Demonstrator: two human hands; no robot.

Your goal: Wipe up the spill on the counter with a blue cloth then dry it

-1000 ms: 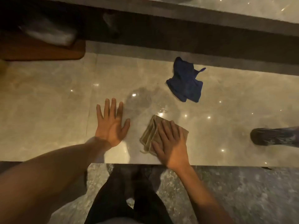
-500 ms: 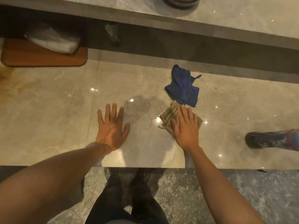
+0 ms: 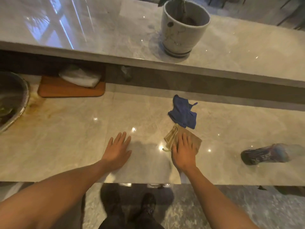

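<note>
A crumpled blue cloth (image 3: pixel 183 114) lies on the marble counter (image 3: pixel 74 138), just beyond my right hand. My right hand (image 3: pixel 184 152) presses flat on a folded tan cloth (image 3: pixel 175 137), whose far corner touches the blue cloth. My left hand (image 3: pixel 118 150) rests palm down on the counter to the left, fingers spread, holding nothing. The counter between my hands looks glossy; I cannot tell whether it is wet.
A wooden board (image 3: pixel 71 89) with a white bundle (image 3: pixel 80 77) sits at the back left. A metal basin (image 3: pixel 9 100) is at the far left edge. A dark patterned bottle (image 3: pixel 265 154) lies on the right. A potted plant (image 3: pixel 183 28) stands on the raised ledge behind.
My right hand has pushed the tan cloth away from the counter's front edge up to the blue cloth. My view has tilted upward. My left hand has stayed in place.
</note>
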